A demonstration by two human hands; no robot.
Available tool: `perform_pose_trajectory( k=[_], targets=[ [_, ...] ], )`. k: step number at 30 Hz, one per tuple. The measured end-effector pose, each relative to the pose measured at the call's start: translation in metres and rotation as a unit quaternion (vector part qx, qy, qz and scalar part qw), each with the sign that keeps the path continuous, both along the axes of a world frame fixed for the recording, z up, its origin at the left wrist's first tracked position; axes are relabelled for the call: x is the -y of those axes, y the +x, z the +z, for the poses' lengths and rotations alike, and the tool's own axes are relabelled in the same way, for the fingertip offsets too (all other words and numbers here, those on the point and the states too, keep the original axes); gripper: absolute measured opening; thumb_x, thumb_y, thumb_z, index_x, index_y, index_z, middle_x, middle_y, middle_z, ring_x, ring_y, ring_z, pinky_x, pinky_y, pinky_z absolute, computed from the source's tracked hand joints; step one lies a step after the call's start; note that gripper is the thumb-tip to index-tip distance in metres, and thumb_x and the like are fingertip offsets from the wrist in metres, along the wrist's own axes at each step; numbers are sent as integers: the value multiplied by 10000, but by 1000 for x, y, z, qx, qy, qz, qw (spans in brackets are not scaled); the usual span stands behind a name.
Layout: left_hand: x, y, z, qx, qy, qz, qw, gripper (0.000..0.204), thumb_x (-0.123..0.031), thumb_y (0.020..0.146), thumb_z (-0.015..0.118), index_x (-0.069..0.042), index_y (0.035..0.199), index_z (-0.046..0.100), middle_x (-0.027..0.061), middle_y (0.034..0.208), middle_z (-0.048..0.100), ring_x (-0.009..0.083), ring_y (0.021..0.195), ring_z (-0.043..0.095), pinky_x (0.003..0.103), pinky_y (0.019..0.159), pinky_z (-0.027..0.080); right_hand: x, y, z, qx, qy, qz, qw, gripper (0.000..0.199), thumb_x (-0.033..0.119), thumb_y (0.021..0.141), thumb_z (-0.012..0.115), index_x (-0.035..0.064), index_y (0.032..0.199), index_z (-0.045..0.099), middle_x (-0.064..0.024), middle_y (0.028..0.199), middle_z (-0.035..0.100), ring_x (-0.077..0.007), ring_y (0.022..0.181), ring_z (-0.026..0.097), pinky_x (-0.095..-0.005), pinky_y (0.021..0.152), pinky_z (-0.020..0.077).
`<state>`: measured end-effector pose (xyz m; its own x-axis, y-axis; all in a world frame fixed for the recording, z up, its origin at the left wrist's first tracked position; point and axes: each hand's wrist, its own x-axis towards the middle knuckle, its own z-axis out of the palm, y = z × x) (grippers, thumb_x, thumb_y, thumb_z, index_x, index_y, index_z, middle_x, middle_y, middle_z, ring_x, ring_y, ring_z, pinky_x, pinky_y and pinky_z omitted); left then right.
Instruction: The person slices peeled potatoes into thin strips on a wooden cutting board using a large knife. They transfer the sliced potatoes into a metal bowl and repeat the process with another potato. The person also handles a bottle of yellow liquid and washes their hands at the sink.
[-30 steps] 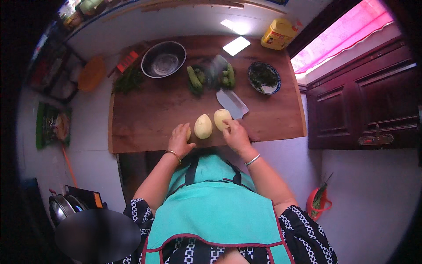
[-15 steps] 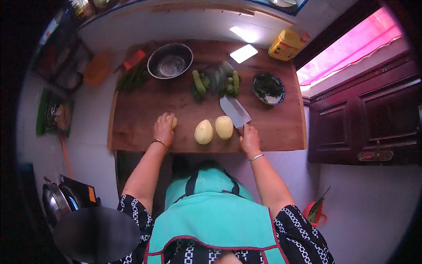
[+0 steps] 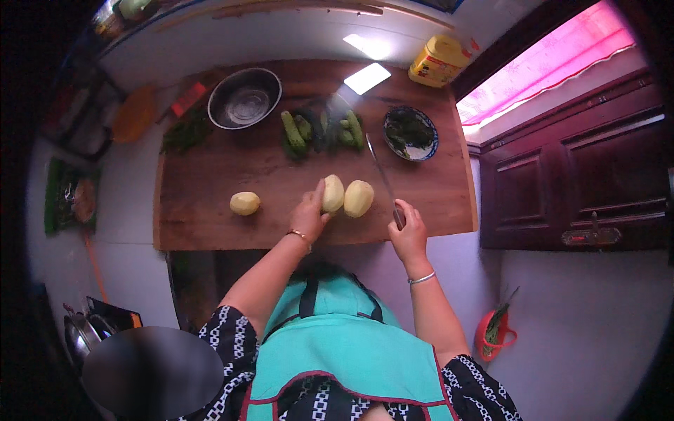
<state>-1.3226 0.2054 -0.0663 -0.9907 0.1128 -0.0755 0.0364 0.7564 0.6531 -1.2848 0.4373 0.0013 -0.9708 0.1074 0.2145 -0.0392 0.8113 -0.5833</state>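
In the head view, a peeled potato (image 3: 333, 193) near the middle of the wooden board (image 3: 210, 175) is steadied by the left hand (image 3: 309, 214), fingers curled against it, while a cleaver (image 3: 382, 179) is gripped by the closed right hand (image 3: 409, 228) at 3 o'clock of a second potato (image 3: 358, 198). The blade is best lowered straight, and fingertips are best kept tucked clear at 9 o'clock of the cut.

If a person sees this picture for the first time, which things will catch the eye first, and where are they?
First come the two peeled potatoes side by side at the middle of the wooden board, the left hand touching the nearer one. Just right of them, the right hand grips a cleaver. A third potato lies alone further left.
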Motion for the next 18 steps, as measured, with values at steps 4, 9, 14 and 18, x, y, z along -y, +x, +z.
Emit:
perform_pose_trajectory(
  k=[4, 9, 14, 18],
  targets=[
    [-23, -17, 1, -30, 24, 5, 999, 790, -221, 749, 711, -202, 1410, 279, 138, 1138, 531, 346, 971, 580, 426, 797, 491, 19, -6, 21, 15, -28, 11, 999, 396, 65, 730, 631, 84, 1122, 576, -138, 961, 608, -303, 849, 612, -377, 766, 503],
    [31, -12, -1, -178, 26, -46, 983, 594, -143, 737, 686, -144, 1283, 450, 132, 1159, 534, 325, 1017, 554, 412, 847, 475, 49, -4, 45, -7, -174, 36, 984, 323, 68, 757, 659, 54, 1076, 609, -144, 999, 610, -301, 857, 614, -362, 750, 499],
    [153, 23, 8, -200, -77, 66, 974, 286, -102, 736, 641, -96, 1021, 615, 94, 1068, 588, 289, 1028, 551, 380, 865, 477, 120, -48, 70, -82, -59, 234, 967, 267, 65, 791, 597, 64, 1057, 617, -133, 977, 620, -313, 890, 602, -377, 774, 491],
    [172, 13, 7, -225, -42, 31, 973, 222, -81, 754, 598, -117, 971, 629, 56, 1056, 600, 272, 1036, 546, 352, 845, 495, 188, -77, 18, 11, -39, 272, 961, 227, 107, 799, 566, 83, 1023, 597, -139, 933, 625, -342, 846, 603, -423, 703, 487]
  ],
)
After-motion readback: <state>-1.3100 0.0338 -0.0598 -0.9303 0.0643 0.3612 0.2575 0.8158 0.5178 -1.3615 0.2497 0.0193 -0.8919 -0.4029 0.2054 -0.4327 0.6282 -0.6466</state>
